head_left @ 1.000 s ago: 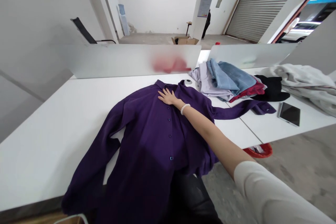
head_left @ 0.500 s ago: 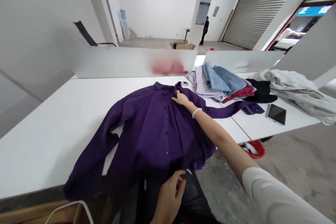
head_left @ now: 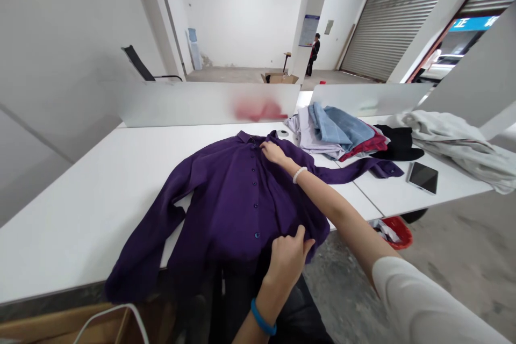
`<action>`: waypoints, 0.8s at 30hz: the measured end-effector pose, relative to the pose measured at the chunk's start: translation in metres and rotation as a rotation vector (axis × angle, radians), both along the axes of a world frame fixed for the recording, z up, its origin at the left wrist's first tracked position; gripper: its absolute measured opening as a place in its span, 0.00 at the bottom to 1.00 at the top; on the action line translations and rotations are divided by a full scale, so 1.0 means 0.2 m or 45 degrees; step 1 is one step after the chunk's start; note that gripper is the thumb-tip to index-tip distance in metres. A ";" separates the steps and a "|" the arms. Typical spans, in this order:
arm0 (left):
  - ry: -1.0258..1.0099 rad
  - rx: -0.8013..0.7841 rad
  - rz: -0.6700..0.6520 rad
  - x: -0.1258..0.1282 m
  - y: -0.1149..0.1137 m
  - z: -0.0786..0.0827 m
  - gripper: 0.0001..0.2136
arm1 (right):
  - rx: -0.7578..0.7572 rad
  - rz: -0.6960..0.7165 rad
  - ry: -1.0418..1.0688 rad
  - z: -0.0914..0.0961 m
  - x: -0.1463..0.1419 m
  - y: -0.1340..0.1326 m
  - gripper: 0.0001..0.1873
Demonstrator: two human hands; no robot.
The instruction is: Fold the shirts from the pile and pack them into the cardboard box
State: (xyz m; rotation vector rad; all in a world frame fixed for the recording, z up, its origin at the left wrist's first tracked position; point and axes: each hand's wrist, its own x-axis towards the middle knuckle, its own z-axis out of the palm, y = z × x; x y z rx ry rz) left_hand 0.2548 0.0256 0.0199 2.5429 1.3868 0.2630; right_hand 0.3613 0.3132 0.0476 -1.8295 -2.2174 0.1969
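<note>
A purple long-sleeved button-up shirt (head_left: 231, 193) lies front up on the white table, its collar away from me and its hem hanging over the near edge. One sleeve stretches to the left and down; the other reaches right. My right hand (head_left: 274, 153), with a white beaded bracelet, is closed on the fabric just below the collar, beside the button row. Lower down, my left hand (head_left: 287, 258), wearing a blue wristband, has its fingers curled against the shirt's lower right part. The cloth between those fingers is mostly hidden.
Folded clothes (head_left: 334, 129) are piled at the back right, beside a black garment (head_left: 397, 142) and pale grey cloth (head_left: 447, 137). A tablet-like device (head_left: 422, 177) lies on the right. Frosted dividers (head_left: 181, 105) line the back; a red basket (head_left: 403, 234) is below. A person (head_left: 312, 56) stands far off.
My left hand has moved up and right from near my lap onto the shirt's lower right part. My right hand has shifted slightly left, its fingers closing more on the fabric.
</note>
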 end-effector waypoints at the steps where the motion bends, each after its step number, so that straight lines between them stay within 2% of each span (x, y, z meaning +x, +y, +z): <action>1: 0.005 0.007 0.004 0.01 0.00 0.00 0.17 | 0.061 -0.043 0.002 0.02 0.01 0.03 0.23; 3: 0.015 0.019 -0.003 0.03 0.00 0.00 0.18 | 0.137 -0.091 -0.036 0.06 0.06 0.09 0.30; 5: 0.017 0.013 0.006 0.05 0.00 -0.01 0.18 | 0.134 -0.085 -0.110 0.10 0.12 0.16 0.33; 8: 0.002 -0.031 0.093 0.07 0.00 -0.03 0.18 | 0.081 -0.042 -0.193 0.14 0.21 0.22 0.27; 12: 0.000 -0.050 0.176 0.09 0.00 -0.07 0.13 | 0.131 0.021 -0.209 0.20 0.28 0.24 0.15; 15: 0.012 -0.001 0.184 0.10 -0.01 -0.10 0.18 | 0.196 0.096 -0.198 0.27 0.31 0.23 0.14; 18: 0.005 0.001 0.176 0.10 -0.02 -0.11 0.20 | 0.158 0.213 -0.188 0.34 0.33 0.22 0.14; 24: 0.012 -0.048 0.163 0.11 0.00 -0.08 0.18 | 0.085 0.391 -0.184 0.43 0.33 0.25 0.12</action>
